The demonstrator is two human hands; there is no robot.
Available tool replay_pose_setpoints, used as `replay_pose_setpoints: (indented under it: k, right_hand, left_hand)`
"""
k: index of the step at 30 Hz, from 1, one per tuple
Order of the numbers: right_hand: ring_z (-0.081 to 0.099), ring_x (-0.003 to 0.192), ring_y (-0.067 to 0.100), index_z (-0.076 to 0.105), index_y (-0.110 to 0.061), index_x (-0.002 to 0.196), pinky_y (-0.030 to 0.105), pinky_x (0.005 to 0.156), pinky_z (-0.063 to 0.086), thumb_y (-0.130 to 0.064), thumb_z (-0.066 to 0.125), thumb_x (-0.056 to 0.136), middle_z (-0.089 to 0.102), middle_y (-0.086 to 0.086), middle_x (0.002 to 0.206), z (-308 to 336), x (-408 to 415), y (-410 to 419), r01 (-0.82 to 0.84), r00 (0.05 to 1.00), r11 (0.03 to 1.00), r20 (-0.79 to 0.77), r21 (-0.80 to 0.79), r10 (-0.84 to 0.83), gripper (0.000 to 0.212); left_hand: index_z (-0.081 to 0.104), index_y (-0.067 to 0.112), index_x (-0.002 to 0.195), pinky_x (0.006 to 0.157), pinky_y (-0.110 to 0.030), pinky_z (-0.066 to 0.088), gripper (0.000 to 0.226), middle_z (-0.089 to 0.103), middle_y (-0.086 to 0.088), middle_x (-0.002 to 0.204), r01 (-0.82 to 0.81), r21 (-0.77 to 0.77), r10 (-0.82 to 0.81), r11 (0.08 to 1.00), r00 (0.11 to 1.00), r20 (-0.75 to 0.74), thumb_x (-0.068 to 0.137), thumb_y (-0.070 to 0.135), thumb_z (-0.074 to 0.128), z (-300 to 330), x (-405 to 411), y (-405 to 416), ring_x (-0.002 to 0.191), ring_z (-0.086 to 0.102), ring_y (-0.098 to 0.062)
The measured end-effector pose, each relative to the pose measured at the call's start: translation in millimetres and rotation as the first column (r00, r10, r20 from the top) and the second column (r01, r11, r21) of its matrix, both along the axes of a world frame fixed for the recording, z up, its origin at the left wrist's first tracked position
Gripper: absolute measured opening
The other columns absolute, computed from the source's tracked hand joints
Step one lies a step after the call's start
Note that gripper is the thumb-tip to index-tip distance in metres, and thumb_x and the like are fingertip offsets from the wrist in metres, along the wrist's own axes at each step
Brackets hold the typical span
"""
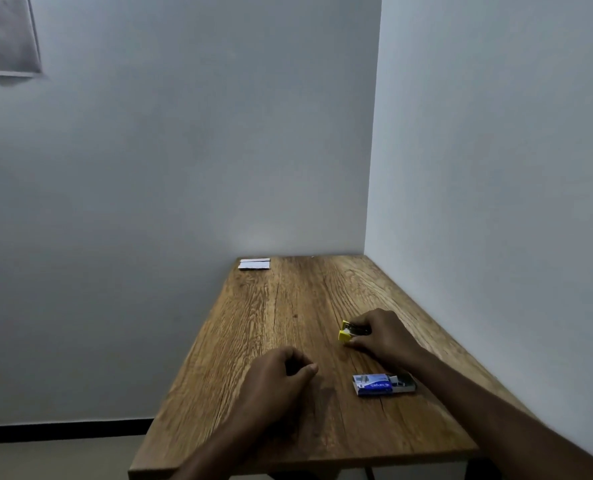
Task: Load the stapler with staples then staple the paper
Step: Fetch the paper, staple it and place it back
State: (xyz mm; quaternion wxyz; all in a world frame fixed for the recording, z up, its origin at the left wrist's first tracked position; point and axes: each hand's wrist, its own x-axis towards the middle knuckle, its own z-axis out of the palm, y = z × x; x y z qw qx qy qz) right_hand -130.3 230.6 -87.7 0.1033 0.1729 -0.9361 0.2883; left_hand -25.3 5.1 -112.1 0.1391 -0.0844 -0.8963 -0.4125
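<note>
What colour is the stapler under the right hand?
Yellow, with a dark metal middle. The stapler shows best in the head view, partly covered by the right hand.

The table (271,323) stands in a corner, its far edge against the wall (184,150) ahead and its right edge along the side wall (496,168). The paper (254,264) lies at the far left corner, well apart from everything else. My right hand (381,336) rests on the right half of the table, wrapped around the stapler (347,332), whose front end sticks out to the left of my fingers. The staple box (383,384) lies nearer to me than the stapler, just left of my right forearm. My left hand (277,372) sits left of the box, fingers curled with nothing in them.
</note>
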Motion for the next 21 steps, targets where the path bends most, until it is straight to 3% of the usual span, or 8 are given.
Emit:
replay_pose_setpoints:
  k: [6, 11, 14, 17, 21]
  right_hand:
    - [0.064, 0.104, 0.006, 0.069, -0.015, 0.123, 0.003, 0.07, 0.035, -0.022, 0.078, 0.082, 0.072, -0.001, 0.122, -3.5, -1.0, 0.6, 0.025, 1.0, 0.999, -0.001, 0.034, -0.024, 0.042]
    - [0.061, 0.119, 0.017, 0.064, -0.014, 0.13, 0.022, 0.092, 0.046, -0.023, 0.073, 0.085, 0.067, 0.003, 0.13, 2.9, 3.1, -1.2, 0.032, 0.999, 0.999, 0.007, 0.028, -0.032, 0.047]
    - [0.057, 0.125, 0.015, 0.06, -0.017, 0.135, 0.017, 0.091, 0.04, -0.023, 0.07, 0.088, 0.062, 0.002, 0.137, 7.9, 5.9, -9.1, 0.012, 1.0, 1.0, -0.027, 0.008, -0.012, 0.049]
    - [0.057, 0.123, 0.013, 0.06, -0.019, 0.135, 0.014, 0.086, 0.041, -0.022, 0.067, 0.089, 0.062, 0.001, 0.137, 13.1, 5.5, -23.4, -0.044, 0.997, 0.998, -0.068, 0.044, 0.047, 0.047]
    - [0.049, 0.133, 0.017, 0.051, -0.019, 0.143, 0.03, 0.106, 0.041, -0.025, 0.066, 0.09, 0.054, 0.003, 0.146, 21.9, -1.2, -46.5, -0.11, 0.99, 0.988, -0.075, 0.105, 0.118, 0.056]
  left_hand:
    - [0.07, 0.034, 0.096, 0.067, -0.007, 0.048, 0.009, 0.07, 0.018, 0.092, -0.007, 0.009, 0.007, 1.0, 1.0, -0.021, 0.089, 0.041, 0.069, -2.8, -2.6, -0.6, 0.085, 0.065, 0.007]
    - [0.07, 0.033, 0.1, 0.072, -0.009, 0.049, 0.011, 0.07, 0.016, 0.096, 0.015, 0.005, -0.015, 1.0, 1.0, -0.021, 0.09, 0.039, 0.068, -1.4, -2.7, -1.0, 0.088, 0.064, 0.005]
    - [0.069, 0.031, 0.1, 0.074, -0.014, 0.05, 0.011, 0.069, 0.015, 0.096, 0.044, -0.016, -0.044, 0.999, 0.999, -0.012, 0.091, 0.037, 0.067, 5.5, -6.6, -4.4, 0.089, 0.064, 0.002]
    - [0.069, 0.028, 0.104, 0.074, -0.017, 0.052, 0.016, 0.067, 0.015, 0.096, 0.022, -0.099, -0.027, 0.995, 0.998, -0.05, 0.091, 0.037, 0.067, 19.0, -19.6, -16.1, 0.087, 0.063, 0.001]
    - [0.066, 0.024, 0.115, 0.073, -0.016, 0.046, 0.027, 0.067, 0.011, 0.106, -0.048, -0.268, 0.015, 0.962, 0.992, -0.124, 0.092, 0.039, 0.066, 38.4, -46.6, -42.3, 0.09, 0.058, 0.001]
